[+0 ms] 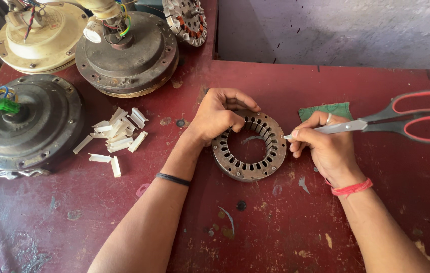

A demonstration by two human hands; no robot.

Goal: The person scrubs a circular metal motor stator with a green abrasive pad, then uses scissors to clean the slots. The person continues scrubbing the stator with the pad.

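Stator ring: the slotted metal stator ring [250, 147] is lying flat on the red table [285, 217], between my two hands.
Left hand: my left hand [218, 115] is curling over the ring's upper left edge, fingers bent down onto its rim and pinning it there.
Right hand: my right hand [326, 146] is sitting just right of the ring, fingers clamping shut around the closed blades of the scissors [402, 121].
Scissors: the tip is pointing left and meeting the ring's right edge; the red and grey handles are sticking out to the right, past my knuckles.
Tip contact: it is possibly pushing into a slot, but I cannot tell from this angle.
Nearby: a green paper scrap [326, 109] is lying just behind my right hand; white insulation strips [116, 136] are lying in a heap, well left of the ring, beside a dark fan motor housing [28, 121].
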